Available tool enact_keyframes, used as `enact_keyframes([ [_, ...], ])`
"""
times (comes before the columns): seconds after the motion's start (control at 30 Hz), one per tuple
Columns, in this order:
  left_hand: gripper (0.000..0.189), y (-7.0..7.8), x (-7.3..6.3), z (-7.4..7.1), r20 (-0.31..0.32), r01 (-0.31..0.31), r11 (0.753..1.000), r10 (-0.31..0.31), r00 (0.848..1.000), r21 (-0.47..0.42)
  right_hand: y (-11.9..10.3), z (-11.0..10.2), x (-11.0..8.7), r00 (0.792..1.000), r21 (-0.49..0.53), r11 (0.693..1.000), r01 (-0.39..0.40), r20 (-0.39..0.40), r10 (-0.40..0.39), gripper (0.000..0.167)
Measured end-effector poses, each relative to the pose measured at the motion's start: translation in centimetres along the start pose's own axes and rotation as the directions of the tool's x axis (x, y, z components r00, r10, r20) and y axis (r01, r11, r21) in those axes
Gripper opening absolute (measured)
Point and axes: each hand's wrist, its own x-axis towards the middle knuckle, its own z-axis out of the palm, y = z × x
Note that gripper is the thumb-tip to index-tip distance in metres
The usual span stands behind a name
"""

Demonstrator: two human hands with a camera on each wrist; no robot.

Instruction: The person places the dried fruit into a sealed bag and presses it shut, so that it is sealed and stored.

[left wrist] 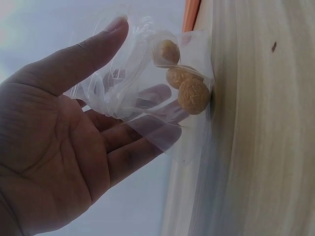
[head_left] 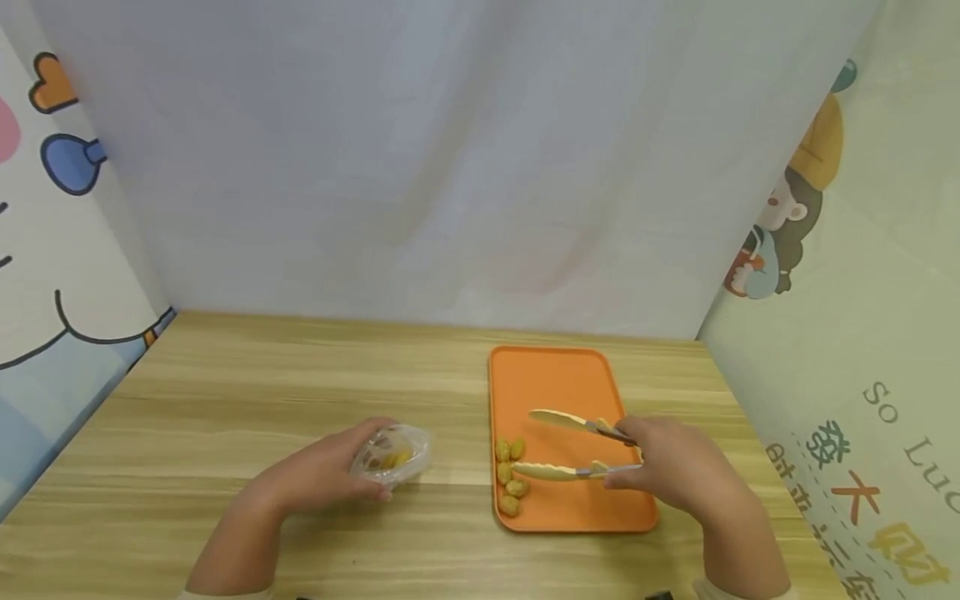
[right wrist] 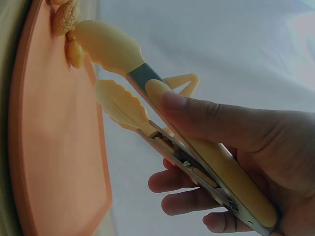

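My left hand (head_left: 330, 471) holds a clear plastic bag (head_left: 414, 450) just above the wooden table, the thumb on one side and the fingers behind the film. Three small, wrinkled golden-brown balls (left wrist: 193, 96) lie at the bottom of the bag. In my right hand (head_left: 678, 467) is a pair of tongs (right wrist: 211, 162) with cream scalloped tips and metal arms, gripped between thumb and fingers. The tongs' arms are spread over the orange tray (head_left: 555, 375) with nothing between them. Several more balls (head_left: 515, 489) sit along the tray's left edge, and the nearer tip overlaps them in the head view.
The wooden table (head_left: 300, 367) runs back to a pale cloth backdrop (head_left: 420, 167). Printed panels with cartoon figures stand at left (head_left: 60, 250) and right (head_left: 862, 333). Between bag and tray lies bare wood.
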Motion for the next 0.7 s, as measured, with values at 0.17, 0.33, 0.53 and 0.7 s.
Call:
enact_keyframes([
  [0.17,0.086,0.1,-0.2,0.3,-0.003,0.007,1.0,-0.007,1.0,-0.001,0.0,0.4,0.0,1.0,-0.015,1.0,0.014,-0.008,-0.014,0.054],
  [0.33,0.086,0.1,-0.4,0.6,-0.006,0.005,1.0,-0.005,1.0,0.002,0.1,0.7,0.1,0.999,-0.035,0.999,0.033,-0.024,-0.034,0.045],
  [0.53,0.088,0.3,-0.7,0.9,-0.007,0.013,1.0,-0.013,1.0,0.005,0.0,0.9,0.1,0.995,-0.074,0.994,0.081,-0.049,-0.085,0.037],
  [0.7,0.089,0.5,-0.9,1.1,-0.016,0.014,1.0,-0.014,1.0,0.026,0.0,1.0,-0.1,0.994,-0.091,0.991,0.101,-0.043,-0.105,0.035],
])
